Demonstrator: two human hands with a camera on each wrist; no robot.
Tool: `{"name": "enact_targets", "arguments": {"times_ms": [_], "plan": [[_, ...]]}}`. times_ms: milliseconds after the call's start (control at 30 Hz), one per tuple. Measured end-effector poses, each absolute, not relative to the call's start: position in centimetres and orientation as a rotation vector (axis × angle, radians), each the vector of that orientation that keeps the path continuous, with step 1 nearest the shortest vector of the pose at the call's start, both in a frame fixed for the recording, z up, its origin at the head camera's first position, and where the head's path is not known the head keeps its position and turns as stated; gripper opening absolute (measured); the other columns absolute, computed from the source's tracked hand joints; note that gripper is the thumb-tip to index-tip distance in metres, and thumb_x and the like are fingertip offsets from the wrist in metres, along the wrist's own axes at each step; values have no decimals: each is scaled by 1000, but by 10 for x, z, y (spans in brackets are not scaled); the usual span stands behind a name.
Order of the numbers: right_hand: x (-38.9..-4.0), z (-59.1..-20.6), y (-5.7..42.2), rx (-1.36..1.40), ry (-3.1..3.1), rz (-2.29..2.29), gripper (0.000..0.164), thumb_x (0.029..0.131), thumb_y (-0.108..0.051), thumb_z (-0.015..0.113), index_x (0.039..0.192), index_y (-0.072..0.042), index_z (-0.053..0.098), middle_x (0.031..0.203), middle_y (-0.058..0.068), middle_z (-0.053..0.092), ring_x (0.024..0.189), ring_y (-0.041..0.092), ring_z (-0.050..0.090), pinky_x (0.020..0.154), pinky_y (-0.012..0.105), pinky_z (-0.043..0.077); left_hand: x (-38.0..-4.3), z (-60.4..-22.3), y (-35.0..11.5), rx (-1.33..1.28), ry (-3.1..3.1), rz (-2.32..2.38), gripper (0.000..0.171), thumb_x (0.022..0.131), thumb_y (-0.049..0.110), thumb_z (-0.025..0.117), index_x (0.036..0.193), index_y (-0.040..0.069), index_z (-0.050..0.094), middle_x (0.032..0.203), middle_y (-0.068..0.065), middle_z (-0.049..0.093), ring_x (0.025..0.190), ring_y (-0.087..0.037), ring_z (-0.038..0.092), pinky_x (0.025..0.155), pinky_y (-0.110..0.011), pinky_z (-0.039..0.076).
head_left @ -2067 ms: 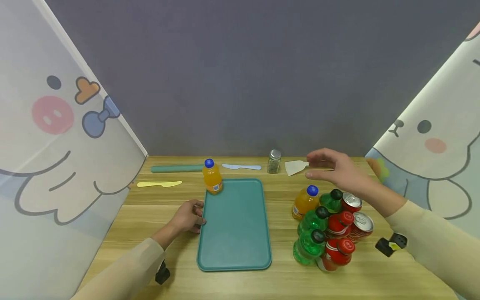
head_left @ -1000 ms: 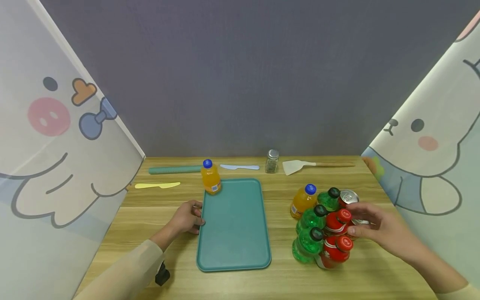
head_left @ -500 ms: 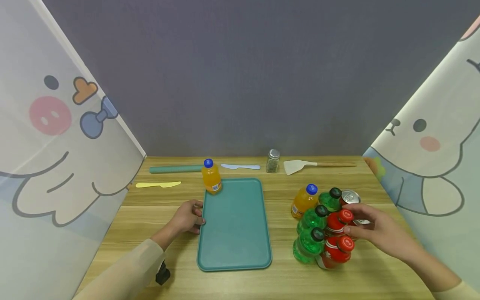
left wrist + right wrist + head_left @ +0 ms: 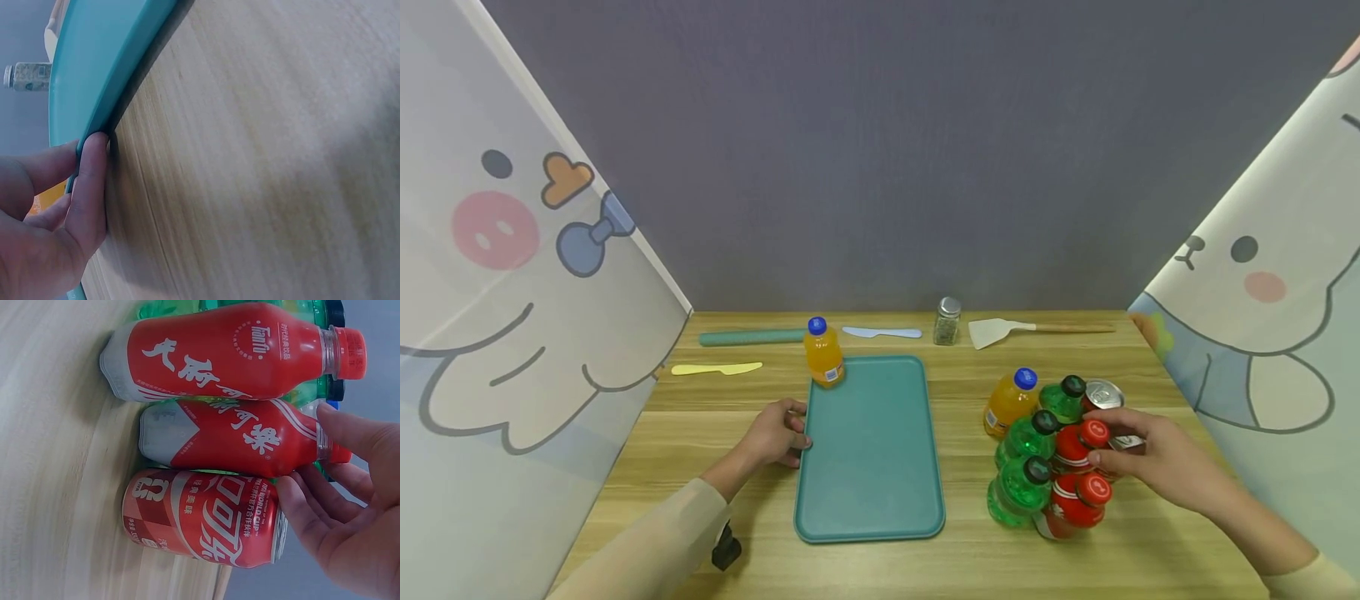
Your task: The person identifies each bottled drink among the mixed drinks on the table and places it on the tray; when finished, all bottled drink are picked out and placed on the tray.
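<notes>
At the left long edge of a teal tray (image 4: 868, 450), my left hand (image 4: 773, 435) pinches the rim; in the left wrist view the thumb and fingers (image 4: 90, 181) lie on either side of it. My right hand (image 4: 1168, 462) grips the upper part of a red cola bottle (image 4: 250, 437) with thumb and fingers around its shoulder and neck. That bottle stands upright among other drinks. Nearer me is a second red cola bottle (image 4: 1069, 508), and a red cola can (image 4: 206, 515) is right beside the gripped one, under the fingertips.
Green bottles (image 4: 1017, 492) and an orange drink bottle (image 4: 1009, 404) crowd the held bottle's left. Another orange bottle (image 4: 824, 358) stands at the tray's far left corner. Behind lie a spatula (image 4: 992, 332), spice jar (image 4: 947, 323), blue knife (image 4: 882, 332), yellow knife (image 4: 717, 368) and green rod (image 4: 751, 337).
My right hand has come from above the spatula down to the drinks cluster and closed around the red cola bottle. My left hand has stayed on the tray's edge.
</notes>
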State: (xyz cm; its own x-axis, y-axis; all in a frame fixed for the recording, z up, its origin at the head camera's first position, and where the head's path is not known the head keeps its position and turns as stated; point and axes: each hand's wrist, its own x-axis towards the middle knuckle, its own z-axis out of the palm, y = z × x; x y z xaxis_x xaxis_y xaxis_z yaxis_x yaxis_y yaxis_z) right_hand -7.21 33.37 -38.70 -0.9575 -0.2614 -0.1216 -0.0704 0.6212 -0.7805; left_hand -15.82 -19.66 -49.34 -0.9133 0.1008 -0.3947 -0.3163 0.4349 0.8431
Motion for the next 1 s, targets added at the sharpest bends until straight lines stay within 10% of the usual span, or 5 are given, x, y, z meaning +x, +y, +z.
{"name": "enact_targets", "arguments": {"times_ms": [800, 1000], "plan": [[-66, -389, 333, -289, 2798, -1244, 41, 93, -9, 76, 128, 6, 61, 121, 26, 64, 79, 9, 72, 59, 34, 64, -157, -490, -194, -157, 2311, 1468, 59, 84, -15, 73, 137, -6, 51, 95, -13, 53, 71, -22, 63, 55, -39, 64], [-67, -377, 336, -373, 2854, -1270, 37, 96, -4, 71, 129, 7, 58, 111, 2, 72, 89, 0, 71, 63, 30, 64, -157, -491, -195, -170, 2317, 1464, 58, 84, -16, 73, 136, -6, 51, 95, -13, 53, 71, -22, 62, 54, -38, 64]]}}
